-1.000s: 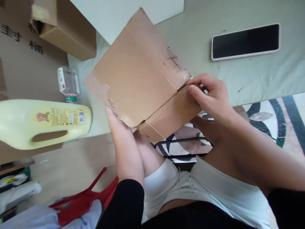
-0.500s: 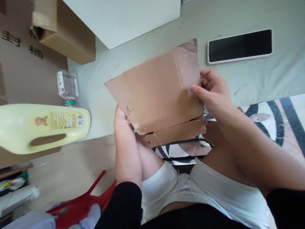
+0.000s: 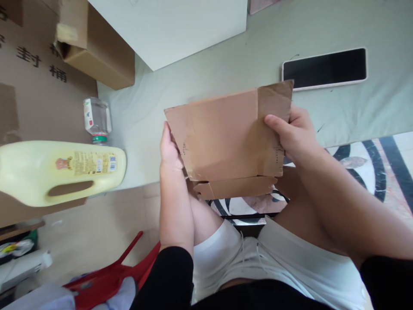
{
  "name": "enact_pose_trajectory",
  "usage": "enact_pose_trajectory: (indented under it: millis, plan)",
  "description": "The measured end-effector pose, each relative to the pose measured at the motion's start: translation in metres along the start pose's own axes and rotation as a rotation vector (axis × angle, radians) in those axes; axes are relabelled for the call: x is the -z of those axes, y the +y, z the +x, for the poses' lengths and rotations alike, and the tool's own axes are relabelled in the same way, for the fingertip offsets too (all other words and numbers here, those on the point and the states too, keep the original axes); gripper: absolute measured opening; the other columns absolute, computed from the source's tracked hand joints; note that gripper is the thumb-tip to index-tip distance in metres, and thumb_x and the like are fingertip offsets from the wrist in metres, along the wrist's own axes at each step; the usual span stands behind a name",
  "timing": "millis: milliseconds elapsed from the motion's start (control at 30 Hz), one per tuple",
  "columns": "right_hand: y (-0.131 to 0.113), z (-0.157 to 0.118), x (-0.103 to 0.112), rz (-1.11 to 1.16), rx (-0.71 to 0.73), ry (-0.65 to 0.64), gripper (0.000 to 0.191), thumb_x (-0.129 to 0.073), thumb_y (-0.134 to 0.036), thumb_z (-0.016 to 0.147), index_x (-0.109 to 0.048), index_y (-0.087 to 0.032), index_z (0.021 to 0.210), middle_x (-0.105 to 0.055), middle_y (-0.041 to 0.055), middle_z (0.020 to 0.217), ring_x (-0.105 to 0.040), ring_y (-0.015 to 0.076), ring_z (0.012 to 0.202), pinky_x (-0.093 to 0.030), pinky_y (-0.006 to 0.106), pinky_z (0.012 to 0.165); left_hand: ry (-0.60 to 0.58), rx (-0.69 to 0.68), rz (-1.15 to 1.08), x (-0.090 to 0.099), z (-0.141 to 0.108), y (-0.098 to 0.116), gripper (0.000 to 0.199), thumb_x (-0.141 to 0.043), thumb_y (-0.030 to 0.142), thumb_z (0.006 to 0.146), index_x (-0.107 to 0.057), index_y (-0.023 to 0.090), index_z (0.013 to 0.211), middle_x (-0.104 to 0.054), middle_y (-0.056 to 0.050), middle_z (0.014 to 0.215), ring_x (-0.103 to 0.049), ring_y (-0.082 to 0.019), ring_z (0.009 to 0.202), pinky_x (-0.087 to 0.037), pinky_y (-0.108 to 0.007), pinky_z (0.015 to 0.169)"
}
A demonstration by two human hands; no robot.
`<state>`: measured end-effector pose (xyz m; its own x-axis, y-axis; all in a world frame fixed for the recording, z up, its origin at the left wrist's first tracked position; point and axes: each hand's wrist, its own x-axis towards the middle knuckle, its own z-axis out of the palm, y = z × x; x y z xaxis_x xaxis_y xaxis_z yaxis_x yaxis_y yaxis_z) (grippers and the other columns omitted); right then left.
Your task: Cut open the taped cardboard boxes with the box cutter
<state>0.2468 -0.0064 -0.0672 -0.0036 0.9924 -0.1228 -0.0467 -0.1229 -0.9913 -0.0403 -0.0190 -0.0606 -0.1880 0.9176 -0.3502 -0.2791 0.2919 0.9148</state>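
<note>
A creased brown cardboard piece (image 3: 222,133) is held above my lap, its broad face towards me and a narrow flap along its lower edge. My right hand (image 3: 295,131) grips its right side, thumb on the front and the other fingers behind. At the left edge, my left hand (image 3: 171,148) supports the cardboard; its fingers are partly hidden behind it. The right end panel is bent at a crease, and small dark print shows near both lower corners.
Beyond the cardboard, a phone (image 3: 324,69) lies on the pale green cloth (image 3: 206,69). Leftward are a clear bottle (image 3: 98,116), a yellow jug (image 3: 35,168), a brown box (image 3: 106,51) and a white panel (image 3: 180,30). A red chair (image 3: 106,275) stands lower left.
The cardboard has turned more level, with its top right corner lower and its side panels bent more. My left hand has moved up its left edge; my right hand has shifted slightly down.
</note>
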Motion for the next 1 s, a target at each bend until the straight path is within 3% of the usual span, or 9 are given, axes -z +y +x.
enact_pose_trajectory:
  millis: [67,167,267,400,467,567,667,800,1000]
  plan:
    - [0.001,0.001,-0.002,0.022,0.076,0.037,0.029,-0.076,-0.047,0.081,-0.063,-0.023,0.089,-0.065,0.0018,0.090,-0.059,0.0161,0.079,-0.048,0.030,0.068,-0.074,-0.070,-0.016,0.001,-0.002,-0.001,0.064,-0.068,0.079,0.065,-0.070,0.019,0.090,-0.076,-0.012,0.099,-0.061,-0.038,0.128,-0.055,-0.049,0.100]
    - [-0.001,0.003,-0.006,0.066,0.193,0.009,0.036,-0.075,-0.039,0.083,-0.060,-0.032,0.115,-0.066,0.0000,0.105,-0.061,0.0162,0.094,-0.050,0.030,0.079,-0.116,-0.078,0.081,0.003,-0.006,-0.005,0.061,-0.091,0.056,0.053,-0.071,0.019,0.097,-0.076,-0.012,0.098,-0.066,-0.038,0.120,-0.057,-0.048,0.099]
    - [-0.004,0.008,-0.004,0.167,0.157,0.082,0.054,-0.074,-0.030,0.084,-0.049,-0.039,0.132,-0.065,-0.0044,0.088,-0.059,0.0114,0.075,-0.047,0.025,0.066,-0.045,-0.125,0.108,0.006,-0.005,-0.005,0.056,-0.094,0.047,0.053,-0.072,0.017,0.095,-0.077,-0.012,0.097,-0.070,-0.037,0.113,-0.057,-0.048,0.100]
    - [-0.007,0.019,0.007,0.326,-0.064,0.193,0.014,-0.060,-0.031,0.089,-0.059,-0.024,0.101,-0.067,-0.0008,0.080,-0.061,0.0081,0.065,-0.048,0.023,0.061,0.173,-0.337,-0.077,0.018,0.006,0.004,0.043,-0.082,0.050,0.069,-0.071,0.021,0.099,-0.075,-0.008,0.115,-0.060,-0.030,0.131,-0.053,-0.042,0.109]
    - [-0.007,0.020,0.010,0.363,-0.143,0.099,0.016,-0.060,-0.036,0.087,-0.061,-0.021,0.092,-0.068,0.0025,0.079,-0.065,0.0100,0.067,-0.051,0.023,0.061,0.242,-0.367,-0.146,0.025,0.013,0.008,0.029,-0.067,0.048,0.083,-0.070,0.025,0.100,-0.073,-0.005,0.125,-0.053,-0.025,0.139,-0.051,-0.039,0.113]
    - [-0.005,0.012,0.007,0.295,-0.178,-0.173,0.035,-0.071,-0.048,0.077,-0.066,-0.020,0.097,-0.071,0.0042,0.087,-0.065,0.0118,0.061,-0.048,0.025,0.053,0.262,-0.348,-0.194,0.026,0.021,0.008,0.025,-0.052,0.043,0.092,-0.069,0.027,0.101,-0.072,-0.003,0.127,-0.051,-0.021,0.141,-0.049,-0.037,0.115]
    - [-0.002,0.000,-0.005,0.155,-0.125,-0.295,0.037,-0.079,-0.051,0.076,-0.063,-0.019,0.084,-0.059,-0.0022,0.062,-0.049,0.0056,0.045,-0.034,0.021,0.043,0.228,-0.293,-0.207,0.015,0.024,0.005,0.027,-0.052,0.044,0.092,-0.068,0.025,0.102,-0.072,-0.005,0.127,-0.051,-0.022,0.141,-0.049,-0.037,0.114]
    - [-0.012,-0.002,-0.011,0.227,-0.123,-0.177,0.043,-0.086,-0.050,0.068,-0.058,-0.017,0.072,-0.051,-0.0043,0.053,-0.037,0.0030,0.036,-0.022,0.021,0.034,0.144,-0.254,-0.292,-0.005,0.024,0.007,0.031,-0.054,0.049,0.091,-0.066,0.023,0.103,-0.069,-0.007,0.130,-0.054,-0.025,0.138,-0.050,-0.039,0.112]
    - [-0.062,0.008,0.032,0.258,-0.032,-0.057,0.045,-0.091,-0.042,0.062,-0.054,-0.020,0.071,-0.036,-0.0092,0.045,-0.019,-0.0005,0.033,-0.008,0.019,0.030,0.105,-0.038,-0.462,-0.004,0.019,0.018,0.043,-0.045,0.061,0.089,-0.063,0.024,0.100,-0.070,-0.009,0.118,-0.064,-0.028,0.123,-0.058,-0.040,0.096]
